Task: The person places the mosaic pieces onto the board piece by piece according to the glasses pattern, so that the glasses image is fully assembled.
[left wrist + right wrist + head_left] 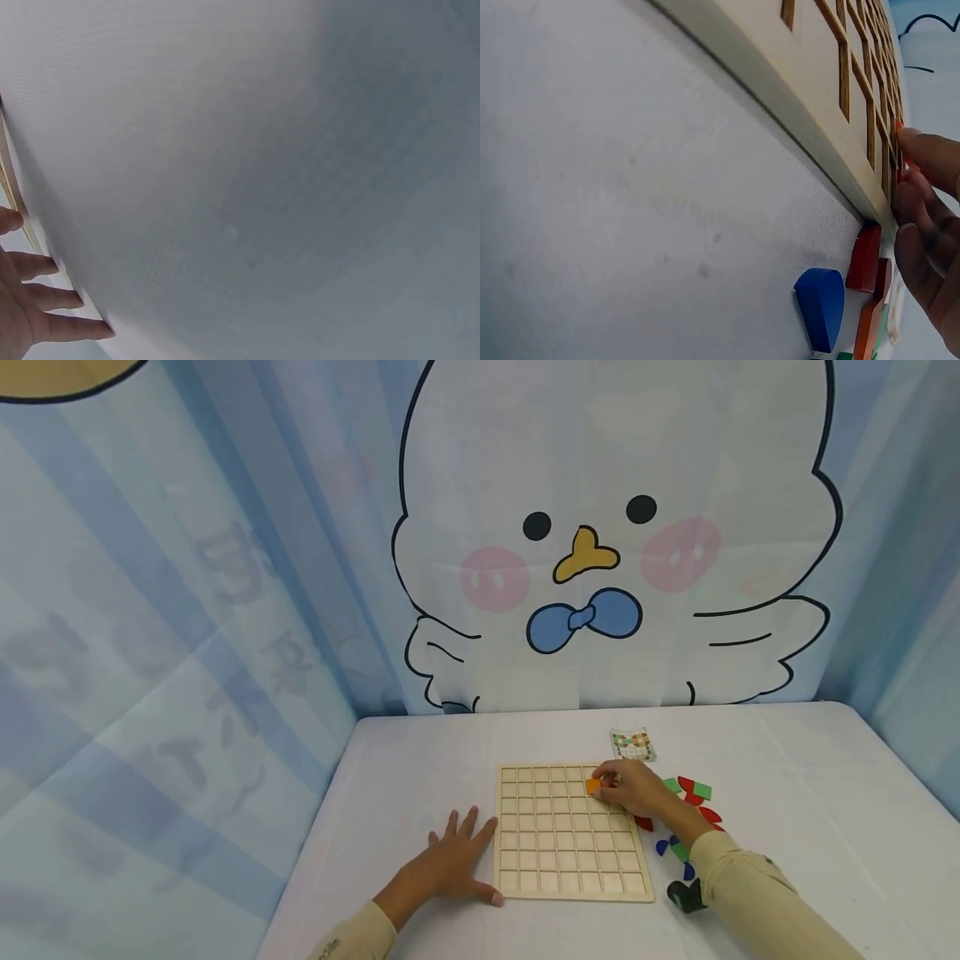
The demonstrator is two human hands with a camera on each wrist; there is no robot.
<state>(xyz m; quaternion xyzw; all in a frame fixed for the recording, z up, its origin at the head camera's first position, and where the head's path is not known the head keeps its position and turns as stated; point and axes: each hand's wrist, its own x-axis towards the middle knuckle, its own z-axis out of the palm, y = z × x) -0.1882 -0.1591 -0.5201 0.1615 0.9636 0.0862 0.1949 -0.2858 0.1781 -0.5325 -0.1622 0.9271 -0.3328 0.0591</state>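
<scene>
A pale wooden grid board (573,897), nearly square with thin raised ribs between its cells, lies on the white, cloth-like surface (420,760). The right hand (636,789) pinches a flat, straight-edged orange piece (592,787) between thumb and fingertips at the board's far right cells; whether the piece touches the board cannot be told. The left hand (453,860) is spread wide, holding nothing, its fingertips at the board's left edge and its thumb by the near corner.

Right of the board lie smooth, glossy pieces: curved red pieces (710,815), at least 2 green pieces (702,792) with straight sides, rounded blue pieces (662,847) and a dark rounded object (684,896). The right hand and sleeve (757,893) hide some of them. Beyond the hand sits 1 patterned card (632,744); behind hangs a soft cartoon-bird curtain (600,443).
</scene>
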